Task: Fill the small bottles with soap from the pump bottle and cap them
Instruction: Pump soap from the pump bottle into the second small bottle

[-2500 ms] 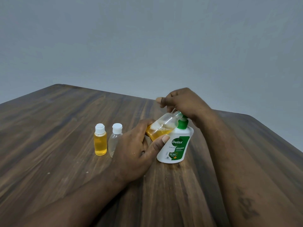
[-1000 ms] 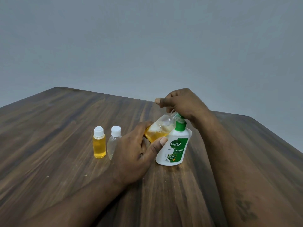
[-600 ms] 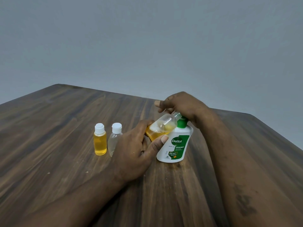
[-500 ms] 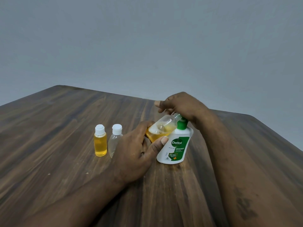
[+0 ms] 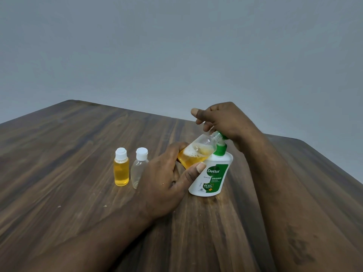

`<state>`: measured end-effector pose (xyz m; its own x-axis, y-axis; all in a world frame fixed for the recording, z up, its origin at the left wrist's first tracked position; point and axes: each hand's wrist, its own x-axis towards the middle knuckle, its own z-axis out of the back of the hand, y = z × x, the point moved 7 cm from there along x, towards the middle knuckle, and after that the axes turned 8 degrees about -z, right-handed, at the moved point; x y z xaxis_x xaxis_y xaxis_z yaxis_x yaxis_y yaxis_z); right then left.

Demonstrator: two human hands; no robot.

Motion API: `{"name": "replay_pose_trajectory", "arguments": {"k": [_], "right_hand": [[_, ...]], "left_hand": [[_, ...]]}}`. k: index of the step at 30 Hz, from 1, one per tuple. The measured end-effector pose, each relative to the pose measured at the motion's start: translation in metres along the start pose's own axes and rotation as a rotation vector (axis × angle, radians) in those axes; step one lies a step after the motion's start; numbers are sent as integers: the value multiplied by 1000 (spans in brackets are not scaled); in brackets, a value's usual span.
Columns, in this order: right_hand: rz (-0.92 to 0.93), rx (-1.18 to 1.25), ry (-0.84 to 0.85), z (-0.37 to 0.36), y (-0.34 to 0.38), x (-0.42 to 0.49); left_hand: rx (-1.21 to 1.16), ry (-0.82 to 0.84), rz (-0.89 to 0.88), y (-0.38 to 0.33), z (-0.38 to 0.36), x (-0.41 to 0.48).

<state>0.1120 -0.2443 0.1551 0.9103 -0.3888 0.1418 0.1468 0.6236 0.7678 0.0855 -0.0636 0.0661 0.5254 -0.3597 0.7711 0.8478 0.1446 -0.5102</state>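
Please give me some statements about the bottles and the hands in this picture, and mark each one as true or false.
1. The left hand holds a tilted small bottle with its mouth at the pump spout. True.
2. The tilted small bottle wears a white cap. False: its neck is open.
3. Both capped bottles hold yellow soap. False: the yellow-filled bottle does, but the clear bottle beside it looks empty.
4. The right hand is on top of the Dettol pump bottle. True.

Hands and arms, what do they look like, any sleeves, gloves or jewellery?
The left hand and right hand wear no gloves, rings or watch that I can see. No sleeves in view: both arms are bare. A dark, blurred mark sits on the right forearm.
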Motion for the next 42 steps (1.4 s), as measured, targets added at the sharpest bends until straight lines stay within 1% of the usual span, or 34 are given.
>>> {"name": "replay_pose_trajectory", "arguments": {"k": [4,7,9,11,16,18,19,23,24,26,28,31,33,35,39,42], "right_hand": [[9,-5,10,-4,1,0],[-42,-91,93,-15,-4,2],[-62,-97,126,-17,-6,1],[-37,-42,87,-13,-4,1],[78,62,-108,4,7,-2],[80,73,-127,5,7,-1],[67,60,-106,2,5,0],[-34,-38,91,-16,-7,5],[-42,-54,114,-18,-8,5],[-31,-70,116,-17,-7,4],[-18,-25,87,-13,-5,3],[30,57,-32,-1,1,3],[58,75,-74,2,3,3],[46,37,-47,-4,1,4],[-46,-43,79,-16,-7,4],[-34,-59,67,-15,-5,4]], "left_hand": [[-2,-18,6,0,2,0],[-4,-28,4,2,3,-1],[-7,-26,4,3,3,-1],[-10,-29,-2,2,2,-1],[-18,-44,-13,-1,3,0],[-20,-49,-5,-1,3,0],[-18,-51,-2,0,4,0],[-2,-41,-4,2,3,-1],[-1,-36,-5,2,3,-1],[-2,-33,-8,3,3,-1],[-4,-38,-9,2,3,-1],[-13,-51,-17,0,3,-1],[-18,-50,-16,-1,3,-1],[-15,-55,-6,0,4,-1],[-15,-33,10,2,3,-2],[-14,-35,8,3,3,-1]]}}
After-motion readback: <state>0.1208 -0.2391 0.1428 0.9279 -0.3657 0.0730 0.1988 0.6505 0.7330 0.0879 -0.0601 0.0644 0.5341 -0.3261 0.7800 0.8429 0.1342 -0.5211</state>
